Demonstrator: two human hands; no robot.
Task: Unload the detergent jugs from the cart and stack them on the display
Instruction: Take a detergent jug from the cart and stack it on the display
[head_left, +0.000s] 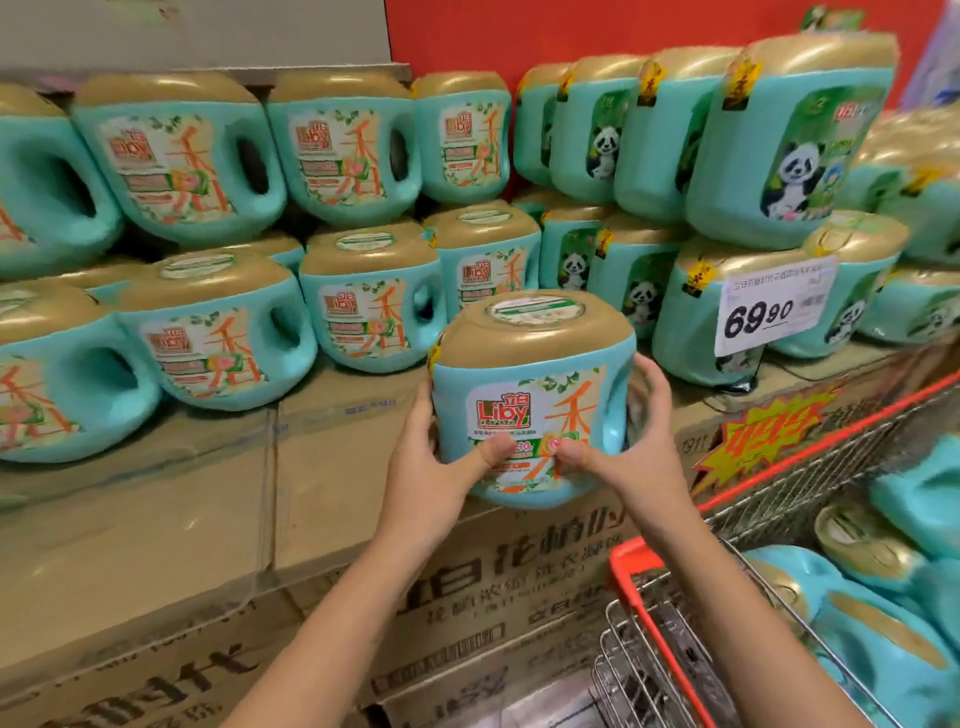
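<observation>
Left grip (436, 467) and right grip (631, 441) hold one detergent jug (519, 395) between them. The palms are on its two sides and the fingers curl round toward the far face. Left thumb (493, 448) and right thumb (571, 451) press the lower part of the front label, tips near each other but apart. The right fingers (652, 384) lie at the jug's handle side.

Jug: teal body, gold cap on top, upright, label toward the camera. It stands above both wrists, at the near edge of the cardboard cartons (156, 519) that carry the display. Base resting on the carton top or just clear of it — cannot tell.

Far and left of the held jug: stacked jugs (218, 332) with the same label, in two tiers on the cartons, handles to the right. The nearest of the lower tier is just beside the held jug's far left.

Far and right: panda jugs (789, 150) — same teal and gold, panda label — also in two tiers. A price tag (776, 304) reading 69.90 covers the front of the lower tier. Behind them is a red wall (623, 26).

Near right: cart (631, 556), red rim over wire mesh, close against the cartons. Inside it, cart jugs (883, 644) lie on their sides, well apart from both grips.
</observation>
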